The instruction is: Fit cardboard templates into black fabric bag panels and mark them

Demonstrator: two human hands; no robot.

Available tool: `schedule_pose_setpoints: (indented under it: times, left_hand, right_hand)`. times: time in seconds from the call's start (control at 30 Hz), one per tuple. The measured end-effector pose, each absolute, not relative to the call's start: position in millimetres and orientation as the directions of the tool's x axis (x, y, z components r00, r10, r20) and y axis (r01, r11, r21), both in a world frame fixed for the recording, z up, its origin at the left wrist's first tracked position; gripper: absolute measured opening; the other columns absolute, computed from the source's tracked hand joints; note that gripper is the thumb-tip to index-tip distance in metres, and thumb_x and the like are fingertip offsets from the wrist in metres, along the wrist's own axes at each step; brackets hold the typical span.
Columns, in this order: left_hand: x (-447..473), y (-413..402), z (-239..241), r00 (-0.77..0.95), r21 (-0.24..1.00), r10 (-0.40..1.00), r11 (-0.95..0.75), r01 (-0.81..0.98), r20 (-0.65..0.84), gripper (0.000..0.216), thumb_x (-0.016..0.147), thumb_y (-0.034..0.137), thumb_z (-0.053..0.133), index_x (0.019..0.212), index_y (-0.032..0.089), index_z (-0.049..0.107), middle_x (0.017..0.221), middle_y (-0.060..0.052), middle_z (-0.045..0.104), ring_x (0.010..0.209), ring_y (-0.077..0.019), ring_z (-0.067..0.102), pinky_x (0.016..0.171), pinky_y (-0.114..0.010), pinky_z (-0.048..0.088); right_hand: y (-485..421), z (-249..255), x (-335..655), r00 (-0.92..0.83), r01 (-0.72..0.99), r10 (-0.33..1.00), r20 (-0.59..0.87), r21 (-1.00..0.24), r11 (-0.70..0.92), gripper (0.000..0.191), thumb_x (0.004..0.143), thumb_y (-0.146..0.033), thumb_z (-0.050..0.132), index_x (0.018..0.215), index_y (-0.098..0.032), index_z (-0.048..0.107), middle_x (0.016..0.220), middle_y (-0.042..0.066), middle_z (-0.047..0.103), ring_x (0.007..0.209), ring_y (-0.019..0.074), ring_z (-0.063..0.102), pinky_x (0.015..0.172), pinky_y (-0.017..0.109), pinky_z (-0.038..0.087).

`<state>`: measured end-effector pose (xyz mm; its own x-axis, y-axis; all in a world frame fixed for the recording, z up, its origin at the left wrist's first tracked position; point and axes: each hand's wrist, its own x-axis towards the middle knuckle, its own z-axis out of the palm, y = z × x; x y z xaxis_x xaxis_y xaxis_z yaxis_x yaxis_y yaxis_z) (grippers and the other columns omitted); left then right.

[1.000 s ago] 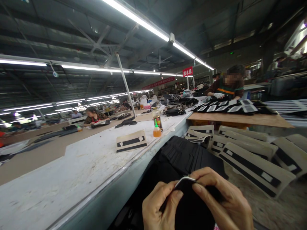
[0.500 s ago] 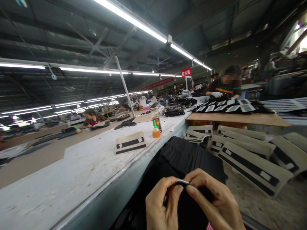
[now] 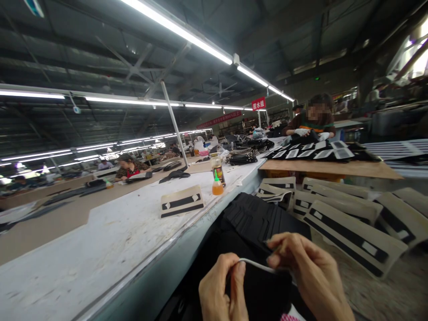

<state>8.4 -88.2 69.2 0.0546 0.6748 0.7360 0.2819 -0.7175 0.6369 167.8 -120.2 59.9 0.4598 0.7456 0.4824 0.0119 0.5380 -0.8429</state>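
At the bottom of the view my left hand (image 3: 222, 290) and my right hand (image 3: 309, 276) both pinch a black flat piece (image 3: 264, 292) with a thin white edge (image 3: 257, 265). The left thumb and forefinger grip the edge's left end, and the right fingers close on its right end. Just beyond the hands lies a stack of black pieces (image 3: 261, 218).
A long white table (image 3: 110, 232) runs on the left with a beige card (image 3: 182, 201) and an orange glue bottle (image 3: 217, 184). Beige cards with black strips (image 3: 354, 232) lie on the right. A person (image 3: 312, 120) works at a wooden board (image 3: 334, 167) ahead; others sit far left.
My hands have moved apart along the white edge, and the piece has dropped slightly in the view. The camera has tilted a little.
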Motion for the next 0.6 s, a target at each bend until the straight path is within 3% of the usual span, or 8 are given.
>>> schedule_pose_setpoints:
  times: [0.07, 0.17, 0.23, 0.3, 0.4, 0.57, 0.6]
  left_hand:
    - [8, -88, 67, 0.047, 0.613, 0.653, -0.730, 0.301, 0.756, 0.020, 0.096, 0.023, 0.056, 0.076, 0.022, 0.063, 0.060, 0.006, 0.058, 0.053, -0.0087, 0.056, 0.058, -0.017, 0.042]
    - [10, -87, 60, 0.057, 0.582, 0.619, -0.762, 0.284, 0.783, 0.020, 0.095, 0.020, 0.054, 0.078, 0.023, 0.062, 0.062, 0.007, 0.060, 0.053, -0.0083, 0.057, 0.060, -0.016, 0.043]
    - [13, -85, 57, 0.044, 0.583, 0.618, -0.761, 0.286, 0.785, 0.022, 0.096, 0.020, 0.052, 0.076, 0.023, 0.061, 0.060, 0.007, 0.059, 0.052, -0.0081, 0.056, 0.059, -0.016, 0.042]
    - [15, -82, 56, 0.050, 0.607, 0.646, -0.738, 0.294, 0.762, 0.026, 0.097, 0.025, 0.052, 0.072, 0.021, 0.058, 0.058, 0.006, 0.056, 0.050, -0.0084, 0.054, 0.057, -0.018, 0.041]
    - [9, -78, 63, 0.131, 0.710, 0.755, -0.651, 0.270, 0.643, 0.035, 0.098, 0.036, 0.050, 0.068, 0.021, 0.058, 0.057, 0.004, 0.057, 0.052, -0.0098, 0.055, 0.057, -0.020, 0.041]
    - [-31, -69, 72, 0.131, 0.882, 0.913, -0.407, 0.238, 0.386, 0.054, 0.095, 0.065, 0.041, 0.107, 0.023, 0.073, 0.076, 0.000, 0.077, 0.070, -0.0178, 0.065, 0.072, -0.026, 0.049]
    - [-40, -66, 68, 0.115, 0.894, 0.928, -0.373, 0.250, 0.355, 0.059, 0.093, 0.070, 0.042, 0.106, 0.022, 0.075, 0.079, -0.002, 0.078, 0.072, -0.0199, 0.066, 0.071, -0.028, 0.050]
  right_hand:
    - [-124, 60, 172, 0.386, 0.243, 0.691, 0.611, -0.790, 0.563, 0.021, 0.097, -0.042, 0.063, 0.097, -0.026, 0.076, 0.100, 0.005, 0.076, 0.076, 0.0169, 0.075, 0.069, 0.023, 0.061]
    - [-126, 63, 166, 0.064, 0.609, 0.621, 0.781, -0.524, 0.596, 0.023, 0.096, -0.034, 0.066, 0.118, -0.027, 0.072, 0.103, 0.007, 0.074, 0.089, 0.0192, 0.073, 0.075, 0.024, 0.059]
    - [-124, 63, 155, -0.052, 0.687, 0.593, 0.803, -0.403, 0.605, 0.020, 0.100, -0.031, 0.060, 0.116, -0.024, 0.071, 0.088, 0.005, 0.072, 0.079, 0.0181, 0.069, 0.067, 0.025, 0.056]
    - [-121, 60, 146, -0.063, 0.716, 0.563, 0.824, -0.355, 0.601, 0.019, 0.103, -0.029, 0.055, 0.101, -0.020, 0.071, 0.074, 0.003, 0.067, 0.068, 0.0175, 0.063, 0.060, 0.026, 0.051]
    - [-117, 56, 143, 0.003, 0.705, 0.570, 0.822, -0.406, 0.582, 0.026, 0.103, -0.031, 0.055, 0.083, -0.020, 0.068, 0.069, 0.001, 0.062, 0.063, 0.0159, 0.060, 0.057, 0.025, 0.046]
    - [-124, 54, 175, 0.302, 0.529, 0.709, 0.637, -0.731, 0.432, 0.029, 0.095, -0.040, 0.064, 0.073, -0.022, 0.070, 0.065, -0.003, 0.056, 0.059, 0.0126, 0.054, 0.055, 0.023, 0.039]
    - [-125, 52, 181, 0.375, 0.448, 0.734, 0.567, -0.804, 0.392, 0.030, 0.092, -0.043, 0.067, 0.071, -0.022, 0.069, 0.065, -0.003, 0.054, 0.059, 0.0122, 0.051, 0.054, 0.023, 0.037]
